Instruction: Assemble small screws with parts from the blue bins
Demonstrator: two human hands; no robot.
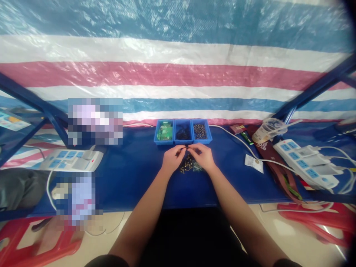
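My left hand [172, 158] and my right hand [204, 157] meet just in front of three blue bins. Both are closed in a pinch, fingertips together on a small black part [187, 147] whose exact kind is too small to make out. Beneath them on the blue table lies a loose pile of brass-coloured pieces [186, 165], with some clear greenish pieces [197, 167] beside it, partly hidden by my right hand. Green pieces fill the left bin [165, 131], thin black parts the middle bin [182, 132], and small shiny metal parts the right bin [199, 131].
Power strips stand at the left [72, 160] and right [306, 163], trailing white cables. A plastic cup [268, 130] with a straw, a brown strap-like item [264, 152] and a small white packet [254, 163] lie to the right. Striped sheeting [178, 74] hangs behind the table.
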